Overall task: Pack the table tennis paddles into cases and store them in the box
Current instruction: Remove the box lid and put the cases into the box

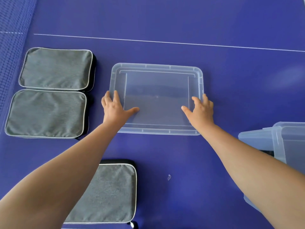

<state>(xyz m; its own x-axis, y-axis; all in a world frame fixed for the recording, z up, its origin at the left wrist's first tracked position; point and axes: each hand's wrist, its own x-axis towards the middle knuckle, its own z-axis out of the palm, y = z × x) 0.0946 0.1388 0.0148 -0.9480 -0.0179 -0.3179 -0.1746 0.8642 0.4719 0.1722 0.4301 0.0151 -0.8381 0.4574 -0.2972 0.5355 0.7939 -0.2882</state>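
Both bare forearms reach up from the bottom corners, left hand [113, 107] and right hand [200, 108] spread flat, fingers splayed, on the clear lid [156, 70] mid-frame, grey cases [54, 70] at left, box [280, 139] at right edge.

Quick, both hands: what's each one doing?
Left hand: open, fingers spread on the clear lid.
Right hand: open, fingers spread on the lid.

A deep blue tabletop [214, 22] fills the whole view, matte and evenly lit, with a soft pale sheen at the right. A thin white line [165, 41] crosses it from left to far right, slanting slightly. Along the left edge stands a dark blue mesh net [11, 30], through which a dashed stretch of white shows.
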